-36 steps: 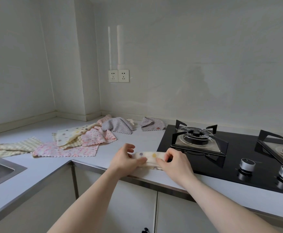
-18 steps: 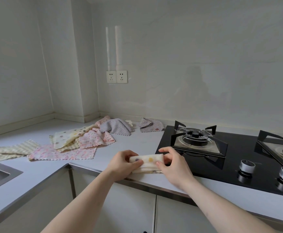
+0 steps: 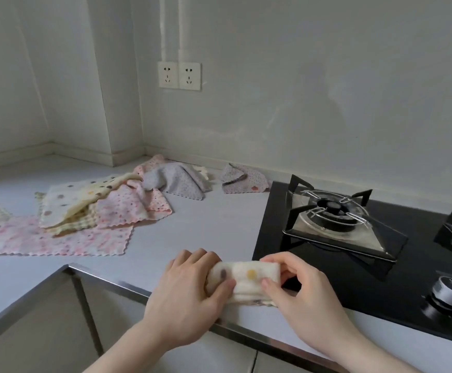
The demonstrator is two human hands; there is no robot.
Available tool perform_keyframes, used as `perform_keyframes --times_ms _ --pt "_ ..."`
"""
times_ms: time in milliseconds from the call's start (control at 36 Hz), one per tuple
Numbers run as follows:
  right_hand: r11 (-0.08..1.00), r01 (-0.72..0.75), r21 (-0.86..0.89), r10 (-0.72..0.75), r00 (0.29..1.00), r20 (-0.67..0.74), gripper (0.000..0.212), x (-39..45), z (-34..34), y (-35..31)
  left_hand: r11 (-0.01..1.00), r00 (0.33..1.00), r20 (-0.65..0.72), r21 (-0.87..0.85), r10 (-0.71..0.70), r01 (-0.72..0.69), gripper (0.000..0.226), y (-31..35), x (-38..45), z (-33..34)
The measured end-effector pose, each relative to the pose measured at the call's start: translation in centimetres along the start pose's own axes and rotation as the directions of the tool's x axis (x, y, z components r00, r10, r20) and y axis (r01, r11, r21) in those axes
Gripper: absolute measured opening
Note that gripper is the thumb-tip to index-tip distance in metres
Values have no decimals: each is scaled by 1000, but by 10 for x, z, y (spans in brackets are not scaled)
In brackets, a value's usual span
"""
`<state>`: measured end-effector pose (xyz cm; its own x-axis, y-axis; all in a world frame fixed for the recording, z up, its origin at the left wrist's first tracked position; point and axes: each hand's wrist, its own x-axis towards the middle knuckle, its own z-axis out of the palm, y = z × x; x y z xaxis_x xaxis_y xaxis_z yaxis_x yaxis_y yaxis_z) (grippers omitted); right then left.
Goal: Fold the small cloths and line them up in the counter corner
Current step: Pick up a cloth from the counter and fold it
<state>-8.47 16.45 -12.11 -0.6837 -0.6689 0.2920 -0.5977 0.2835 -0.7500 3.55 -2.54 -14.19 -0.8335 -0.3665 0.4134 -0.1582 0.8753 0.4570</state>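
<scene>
Both hands pinch one folded dotted cloth [image 3: 242, 282] at the counter's [image 3: 214, 227] front edge, just left of the stove [image 3: 327, 278]: left hand [image 3: 190, 294] on its left end, right hand [image 3: 297, 289] on its right end, thumbs on top. Looks light, soft and floppy, likely to unfold, so best held at the ends across the layers. About seven loose cloths [image 3: 90, 211] lie unfolded near the corner, exact count unclear since they overlap; two wall sockets [image 3: 179, 75].
</scene>
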Motion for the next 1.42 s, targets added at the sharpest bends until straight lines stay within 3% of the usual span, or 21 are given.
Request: perform_keyframes --times_ms 139,306,417,500,528,694,917,1111,1333,1417 --pt "995 -100 -7 100 994 42 24 4 3 4 996 996 77 -69 -49 54 23 -1 5 -5" --pt "972 -188 -140 190 982 -3 23 4 -1 -11 957 952 239 -172 -190 234 20 6 17 -20" --pt "944 -303 -128 307 952 10 24 5 -5 -40 861 832 431 -204 -349 466 29 26 26 -46" --pt "918 -396 -7 394 914 98 23 6 -22 -87 707 688 579 -252 -437 661 25 51 25 -84" --pt "916 -401 11 397 910 119 21 6 -32 -106 675 671 597 -273 -440 686 25 59 24 -101" --pt "897 -438 63 413 879 238 18 -3 -107 -196 694 741 546 -353 -391 627 17 105 26 -204" --pt "884 -454 111 433 886 166 12 -20 -196 -261 694 829 521 -521 -202 497 12 180 55 -270" --pt "845 -507 170 519 854 -33 11 -51 -265 -261 698 829 556 -572 -56 431 28 250 98 -251" --pt "809 -545 221 585 783 -212 10 -101 -359 -229 717 778 580 -647 242 259 25 356 135 -207" --pt "798 -549 250 602 753 -267 7 -125 -398 -209 747 770 566 -639 295 184 25 407 140 -184"
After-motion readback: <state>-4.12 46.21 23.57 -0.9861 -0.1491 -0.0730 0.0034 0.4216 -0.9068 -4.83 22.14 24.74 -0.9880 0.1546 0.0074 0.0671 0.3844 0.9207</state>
